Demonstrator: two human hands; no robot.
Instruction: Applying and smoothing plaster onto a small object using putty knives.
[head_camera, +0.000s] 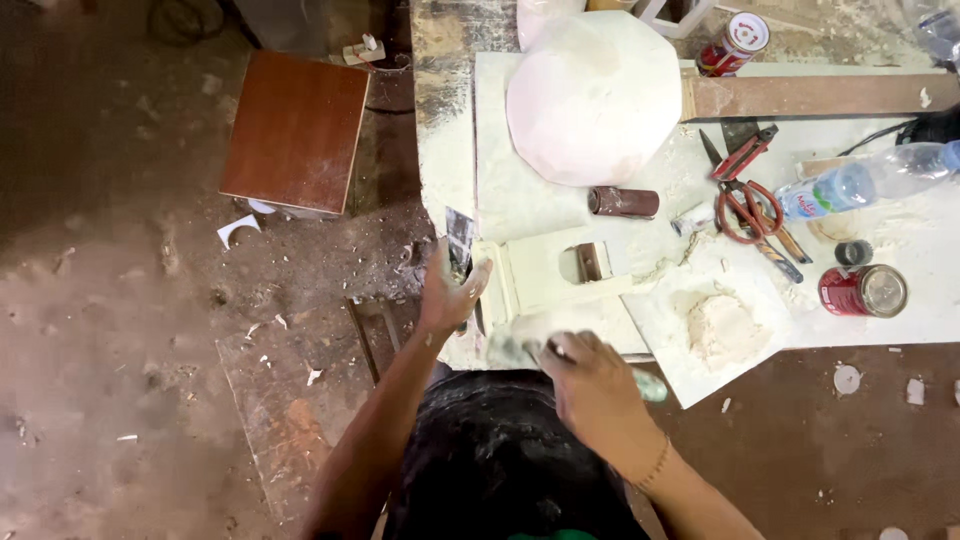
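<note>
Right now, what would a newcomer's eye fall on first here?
The big pale faceted dome at the top of the dusty white workbench. Nearer, the left hand holds a putty knife at the bench edge, and the right hand grips a smeared tool. Red-handled scissors lie to the right.

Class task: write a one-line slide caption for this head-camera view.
Left hand holds a putty knife at a dusty workbench; right hand grips a pale block.
</note>
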